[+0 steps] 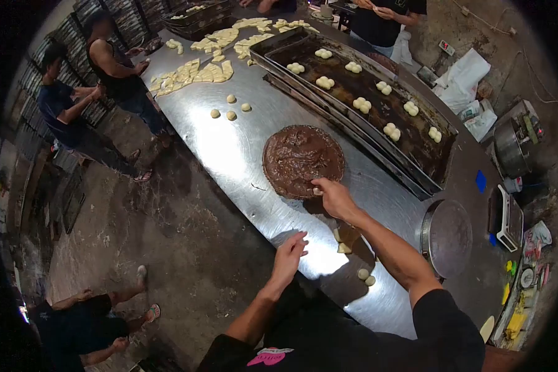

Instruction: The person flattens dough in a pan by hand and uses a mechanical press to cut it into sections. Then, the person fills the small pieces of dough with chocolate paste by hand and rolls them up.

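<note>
On the metal table (254, 208) lies a round mass of brown, glossy filling (302, 158). My right hand (336, 197) is at its lower right edge, fingers pinched together; what they hold, if anything, is too small to name. Nearer the table's front edge is my left hand (289, 254), its fingers apart and nothing in them. Two dough balls (363, 273) sit by my right forearm, and flat dough pieces (344, 248) lie between my arms. Several dough balls (231, 115) stand beyond the filling on the left.
A stacked dark tray (409, 162) holds dough clusters (362, 105). Cut dough (192, 74) covers the far left. A round pan (449, 239) and a scale (510, 218) are at right. People (115, 68) stand left and beyond the table; another person (84, 328) is at lower left.
</note>
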`<action>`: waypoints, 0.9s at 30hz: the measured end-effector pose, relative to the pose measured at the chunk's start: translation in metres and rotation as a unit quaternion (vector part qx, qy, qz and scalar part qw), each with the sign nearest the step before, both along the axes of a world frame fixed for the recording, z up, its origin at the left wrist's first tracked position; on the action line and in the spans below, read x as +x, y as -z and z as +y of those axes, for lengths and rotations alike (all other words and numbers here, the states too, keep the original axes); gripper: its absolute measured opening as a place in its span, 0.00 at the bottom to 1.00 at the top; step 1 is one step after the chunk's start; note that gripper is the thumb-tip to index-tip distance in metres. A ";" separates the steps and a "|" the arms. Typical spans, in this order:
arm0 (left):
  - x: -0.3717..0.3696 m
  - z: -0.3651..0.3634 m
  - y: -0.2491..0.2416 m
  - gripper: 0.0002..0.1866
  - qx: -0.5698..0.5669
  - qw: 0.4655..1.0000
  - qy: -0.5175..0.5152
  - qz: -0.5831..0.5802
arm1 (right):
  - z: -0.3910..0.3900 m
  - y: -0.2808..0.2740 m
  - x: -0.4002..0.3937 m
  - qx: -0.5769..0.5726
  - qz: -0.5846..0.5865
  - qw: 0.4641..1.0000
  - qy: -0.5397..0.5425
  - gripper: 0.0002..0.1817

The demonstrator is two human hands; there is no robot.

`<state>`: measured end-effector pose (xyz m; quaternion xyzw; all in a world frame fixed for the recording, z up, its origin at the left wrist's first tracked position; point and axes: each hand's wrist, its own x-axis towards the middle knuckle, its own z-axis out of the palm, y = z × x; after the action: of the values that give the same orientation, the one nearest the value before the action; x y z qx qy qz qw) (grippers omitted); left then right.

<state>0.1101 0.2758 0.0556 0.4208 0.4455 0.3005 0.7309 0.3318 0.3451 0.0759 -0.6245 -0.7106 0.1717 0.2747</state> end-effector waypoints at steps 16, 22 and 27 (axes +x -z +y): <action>0.076 -0.082 -0.061 0.09 -0.064 0.982 -0.035 -0.177 | -0.218 -0.052 -0.011 -0.076 0.462 0.858 0.210 0.26; 0.075 -0.120 -0.083 0.07 0.068 0.995 -0.006 -0.072 | -0.267 -0.085 -0.024 0.138 0.143 0.958 0.208 0.16; 0.064 -0.101 -0.078 0.06 -0.009 0.966 0.121 -0.228 | -0.263 -0.112 -0.017 0.028 0.201 0.959 0.199 0.09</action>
<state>0.1746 0.1747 0.1334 0.3851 0.2161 0.2938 0.8477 0.3149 0.0817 0.1874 -0.6977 -0.5068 0.2155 0.4582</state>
